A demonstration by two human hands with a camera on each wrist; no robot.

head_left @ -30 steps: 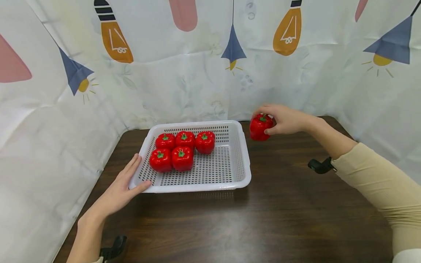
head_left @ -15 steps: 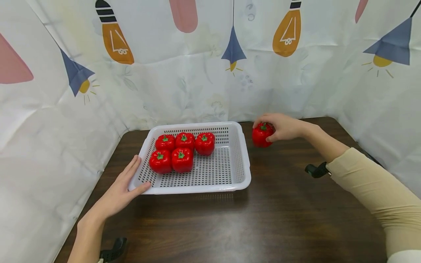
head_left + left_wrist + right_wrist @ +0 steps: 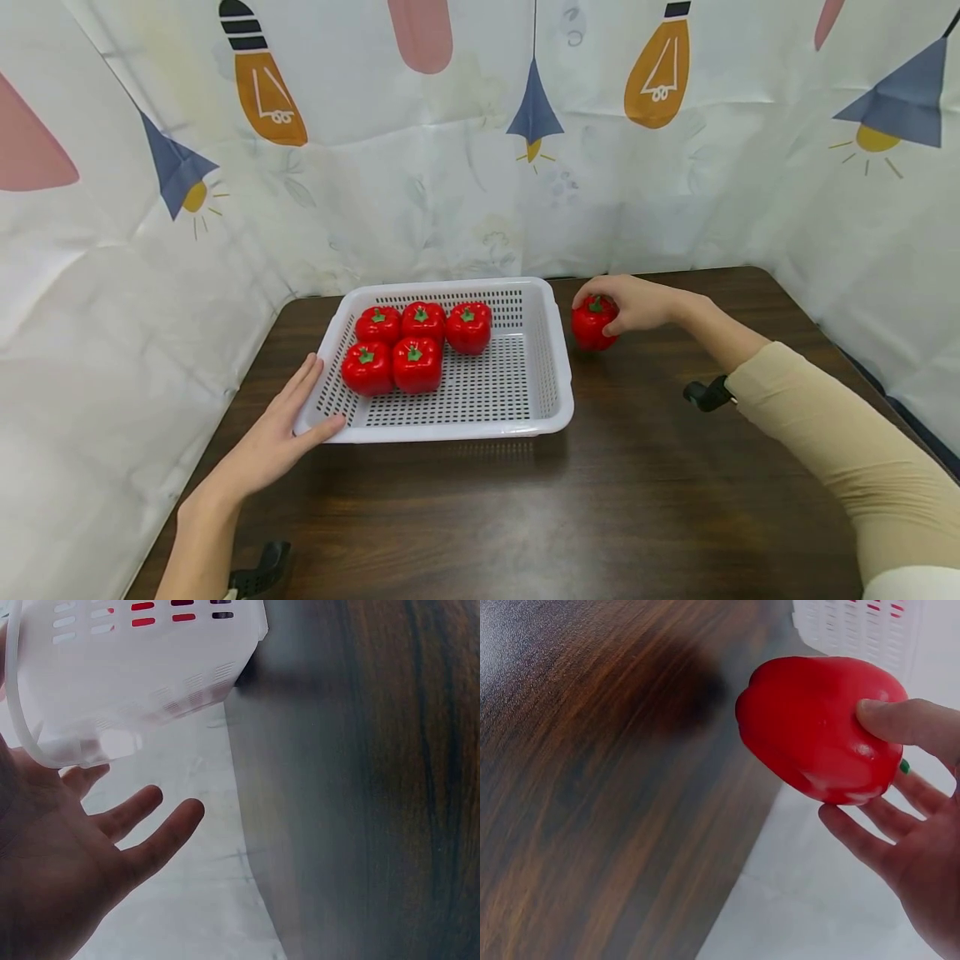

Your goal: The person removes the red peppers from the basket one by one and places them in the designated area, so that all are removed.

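A white perforated basket (image 3: 487, 392) holds several red bell peppers (image 3: 417, 364) with green stems, grouped toward its left side. My left hand (image 3: 270, 442) rests at the basket's front left corner, thumb on the front rim and straight fingers along the left side. In the left wrist view, those fingers spread outside the basket wall (image 3: 142, 667). Just right of the basket, my right hand (image 3: 637, 302) grips another red bell pepper (image 3: 589, 328) from above. The right wrist view shows thumb and fingertips around the pepper (image 3: 810, 727), which hangs above the table over its dark shadow.
The dark wooden table (image 3: 525, 517) runs under the basket and toward the front. A white printed curtain (image 3: 450, 200) surrounds its back and sides. Black wrist-camera mounts (image 3: 708, 395) stick out from both forearms.
My right hand has come down and slightly nearer with the bell pepper in its grip. The left hand, the basket and the peppers inside have stayed put.
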